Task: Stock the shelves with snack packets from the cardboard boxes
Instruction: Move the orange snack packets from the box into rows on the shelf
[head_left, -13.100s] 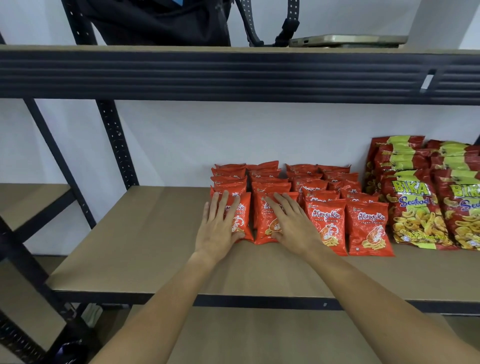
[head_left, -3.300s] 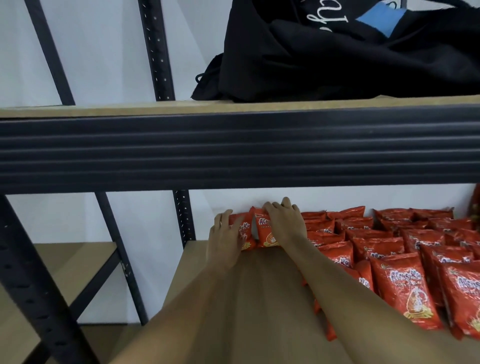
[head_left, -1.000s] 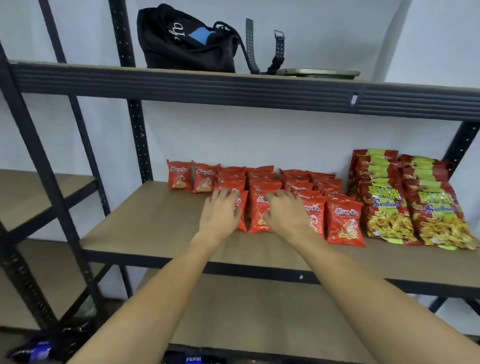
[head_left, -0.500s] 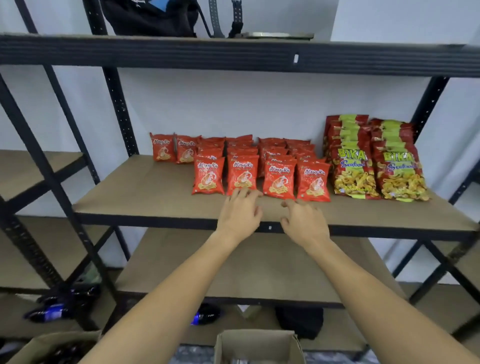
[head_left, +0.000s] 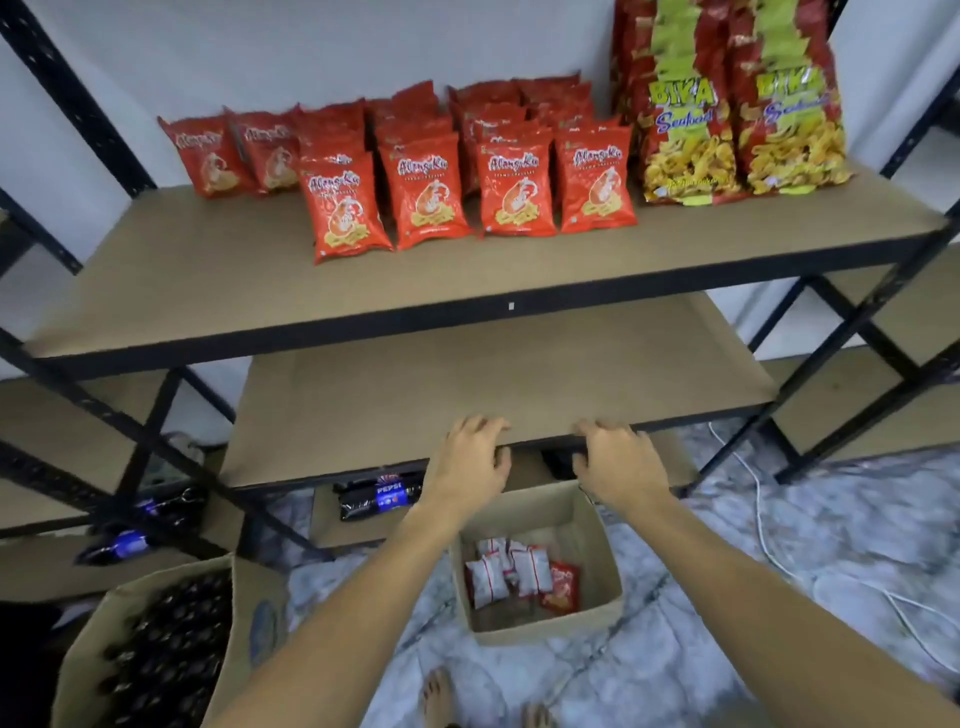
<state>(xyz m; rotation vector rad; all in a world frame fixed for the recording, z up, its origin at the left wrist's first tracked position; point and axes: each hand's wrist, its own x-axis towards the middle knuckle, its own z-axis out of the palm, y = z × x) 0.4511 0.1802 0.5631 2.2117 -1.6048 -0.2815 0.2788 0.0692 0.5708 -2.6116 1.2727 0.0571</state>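
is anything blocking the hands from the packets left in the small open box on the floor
Nothing visible does. The left hand and right hand hang empty above the open-topped cardboard box; its packets lie uncovered at the bottom. The lower shelf edge lies behind the hands, not over the box opening.

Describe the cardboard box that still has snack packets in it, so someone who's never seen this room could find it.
Start at the black metal shelving. On the floor before its lowest board, below both hands, sits a small open cardboard box holding a few white and red packets. The bigger box to its left holds dark bottles instead.
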